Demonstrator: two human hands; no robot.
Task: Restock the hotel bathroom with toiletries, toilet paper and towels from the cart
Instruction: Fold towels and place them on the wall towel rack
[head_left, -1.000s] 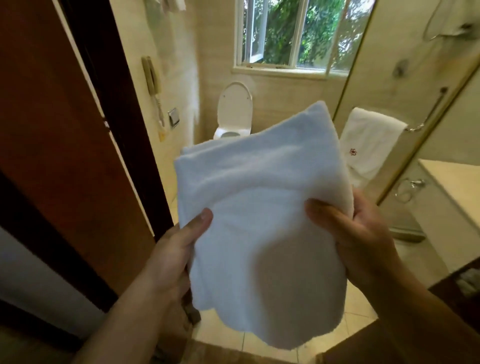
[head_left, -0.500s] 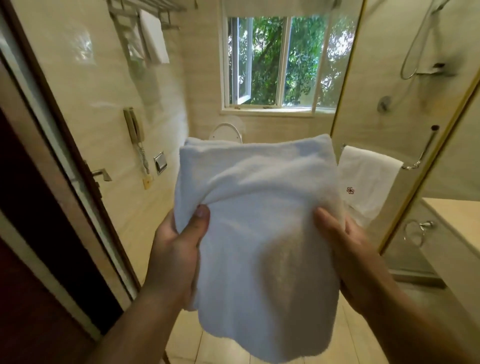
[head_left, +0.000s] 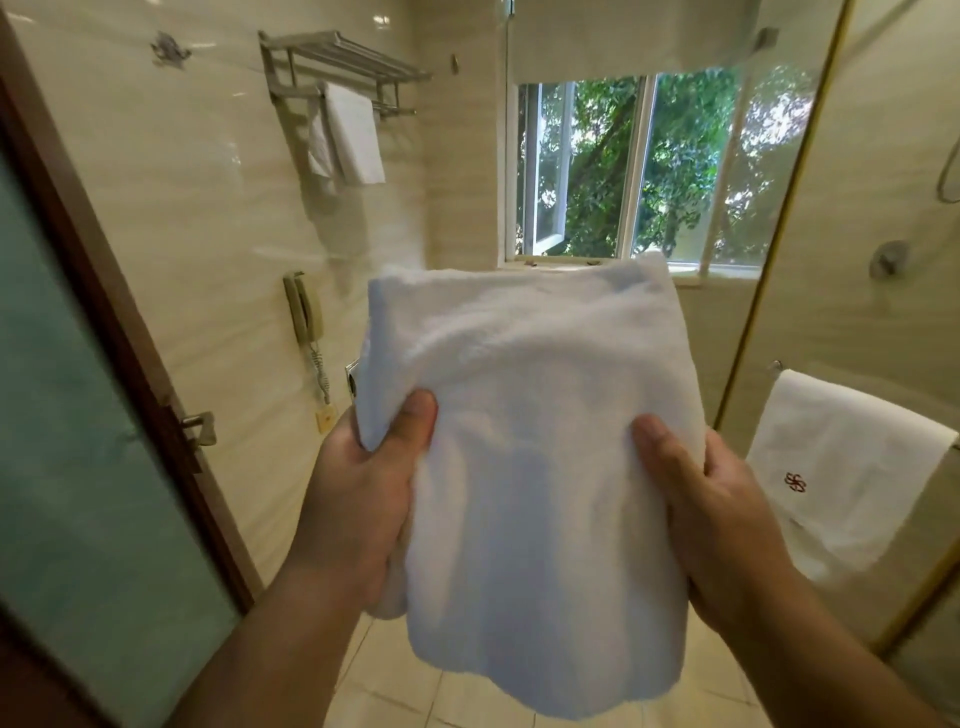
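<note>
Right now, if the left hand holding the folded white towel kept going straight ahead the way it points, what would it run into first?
Probably the glossy cream tiled wall, near the beige wall phone. The left hand, gripping the folded white towel, points forward and slightly left; nothing else shows in that line, though depth is unclear.

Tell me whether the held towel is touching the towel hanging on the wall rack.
Apart. The head view shows the held towel gripped by both hands, the left hand and right hand, with bare wall between it and the rack towel.
</note>
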